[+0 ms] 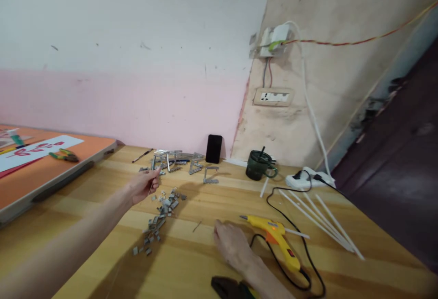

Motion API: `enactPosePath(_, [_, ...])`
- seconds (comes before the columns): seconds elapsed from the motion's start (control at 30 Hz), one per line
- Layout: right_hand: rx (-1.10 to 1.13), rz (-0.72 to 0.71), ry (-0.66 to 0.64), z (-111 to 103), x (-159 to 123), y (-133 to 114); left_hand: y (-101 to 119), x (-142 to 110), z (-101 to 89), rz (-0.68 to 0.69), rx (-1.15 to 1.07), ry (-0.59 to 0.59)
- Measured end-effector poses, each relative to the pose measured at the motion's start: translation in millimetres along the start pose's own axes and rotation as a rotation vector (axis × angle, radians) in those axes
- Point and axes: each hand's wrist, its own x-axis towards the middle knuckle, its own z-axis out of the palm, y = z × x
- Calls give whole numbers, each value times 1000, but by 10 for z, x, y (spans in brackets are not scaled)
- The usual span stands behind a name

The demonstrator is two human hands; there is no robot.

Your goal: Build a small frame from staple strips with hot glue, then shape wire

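Bare-handed at a wooden table [198,271], you work to the left of a yellow glue gun [267,223], whose nozzle points toward a loose scatter of small gray pieces [167,205]. Your left hand [146,185], raised left of the gun and beyond its nozzle, is closed in a fingertip pinch, apparently on a thin strand [150,189]; anything else in that pinch is too small to make out. Your right hand [230,242] rests palm down just left of the gun, fingers curled, and whether it grips anything cannot be told. Gray frames [195,166] lie farther off than the gun and to its left, toward the wall.

The pieces look light, stiff and hard-edged, easily flicked away: lift each by two opposite edges, between thumb and forefinger. The frames look light but likely fragile at the corners; hold them along a straight side. The strand would probably bend or snap, so pinch it lightly near one end. Take the gun by its handle, clear of the nozzle.
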Motion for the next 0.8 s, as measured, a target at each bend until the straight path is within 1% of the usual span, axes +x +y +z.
enactPosePath(0.07, [30,21,-20,31,1,9,-142,51,67,-45,8,-26])
enactPosePath(0.17, [105,44,-38,57,-15,29,-299,109,186,-90,5,-71])
enactPosePath(0.23, [181,53,-30,37,-29,43,-378,118,281,-118,-7,-109])
enactPosePath(0.3, [286,58,4,-28,-32,50,-448,93,385,-149,-27,-156])
enactPosePath(0.37, [430,56,55,-132,-12,41,-516,37,487,-180,-52,-206])
enactPosePath(0.47, [732,22,98,-301,64,-13,-622,-87,618,-224,-93,-281])
enactPosePath(0.53, [960,-11,87,-382,123,-67,-696,-182,683,-251,-121,-333])
enactPosePath(0.63, [1258,-67,38,-429,189,-154,-795,-310,756,-275,-163,-401])
enactPosePath(0.7, [1403,-100,-1,-426,212,-208,-842,-371,799,-276,-188,-427])
enactPosePath(0.8, [1544,-125,-42,-415,229,-272,-868,-426,853,-263,-206,-428])
